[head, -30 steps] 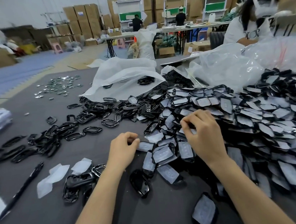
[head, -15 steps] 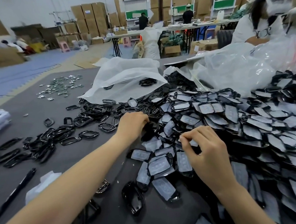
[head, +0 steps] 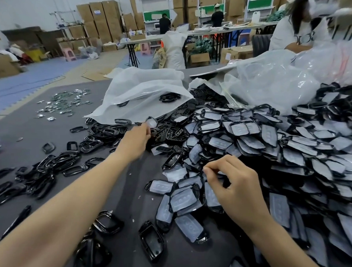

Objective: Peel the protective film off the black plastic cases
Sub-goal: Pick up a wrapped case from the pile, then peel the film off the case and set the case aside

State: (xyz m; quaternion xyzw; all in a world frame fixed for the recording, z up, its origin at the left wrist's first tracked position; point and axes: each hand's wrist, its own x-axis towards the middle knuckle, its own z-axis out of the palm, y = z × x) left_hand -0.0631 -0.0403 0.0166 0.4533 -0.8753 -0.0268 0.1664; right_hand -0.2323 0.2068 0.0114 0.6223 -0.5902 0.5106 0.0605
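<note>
Fingers point(head: 217, 164) of right hand point(head: 239, 187) pinched thumb to forefinger above filmed cases point(head: 184, 200) on worktop point(head: 116, 187); content of pinch too small to tell. Left hand point(head: 135, 140) stretched far out to peeled cases point(head: 97, 135) by white bag point(head: 140, 94); fingers hidden behind knuckles, grip impossible to tell. Step judged: clearing away after one peel. Next: draw left back, pick filmed case from near heap, lift film corner. Versus half second ago: left hand further out toward bag; right pinch unchanged, same spot.
</note>
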